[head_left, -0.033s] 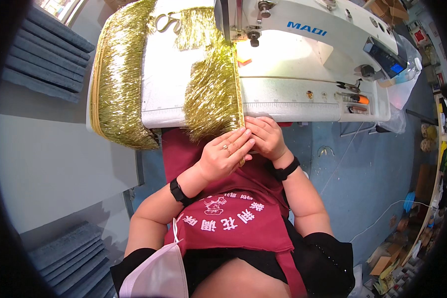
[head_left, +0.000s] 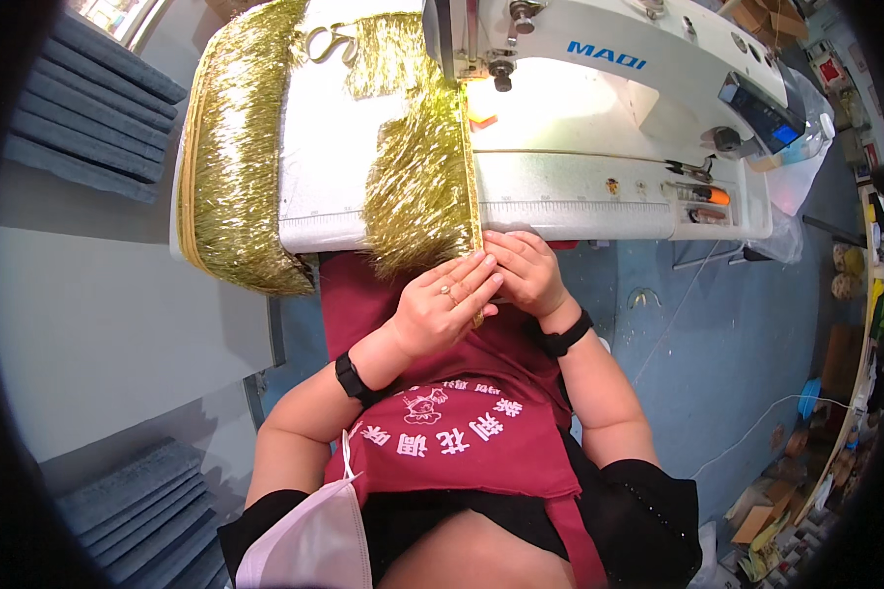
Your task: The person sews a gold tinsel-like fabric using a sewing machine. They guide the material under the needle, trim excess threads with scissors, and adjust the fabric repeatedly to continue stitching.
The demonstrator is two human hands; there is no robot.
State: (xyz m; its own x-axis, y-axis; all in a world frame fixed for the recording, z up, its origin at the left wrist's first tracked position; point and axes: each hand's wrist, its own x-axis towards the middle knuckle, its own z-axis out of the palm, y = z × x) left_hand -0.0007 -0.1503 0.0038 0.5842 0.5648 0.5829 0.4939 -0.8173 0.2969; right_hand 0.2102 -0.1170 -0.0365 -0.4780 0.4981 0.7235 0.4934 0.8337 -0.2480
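A strip of gold tinsel fringe [head_left: 417, 187] runs from under the needle area of a white sewing machine [head_left: 599, 59] down over the table's front edge. Its narrow gold band [head_left: 474, 196] forms the right side, with the strands spreading leftward. My left hand [head_left: 447, 306] pinches the band just below the edge, its fingers pressed together and a ring on one finger. Against it, my right hand [head_left: 525, 273] closes on the same band from the right. The fingertips meet and partly hide the band, whose lower end shows beneath them.
A thick bundle of gold fringe [head_left: 241, 147] lies along the table's left end. Scissors [head_left: 331, 45] rest at the back beside more fringe. A tray at the right holds an orange-handled tool [head_left: 709, 195] and small tools. Blue-grey folded cloths [head_left: 98, 98] are stacked at left.
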